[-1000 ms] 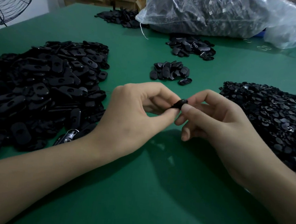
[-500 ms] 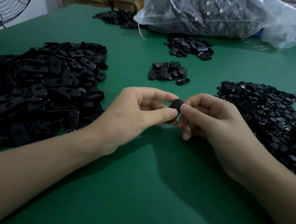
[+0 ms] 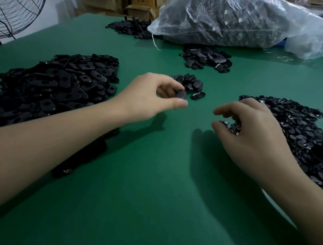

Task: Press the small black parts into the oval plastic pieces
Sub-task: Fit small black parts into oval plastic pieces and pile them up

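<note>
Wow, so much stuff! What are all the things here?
table: one, green, under everything
oval plastic pieces pile: one, black, left
small black parts pile: one, black, right
near heap: one, black, centre
middle heap: one, black, farther back
far heap: one, black, far edge
plastic bag: one, clear, full of dark parts, back
smaller bag: one, clear, back right
cardboard boxes: several, brown, behind table
fan: one, dark wire, back left
oval piece: one, black, pinched above table centre
left hand: one, centre, pinches oval piece
right hand: one, fingers curled at small black parts pile; grip unclear
</note>
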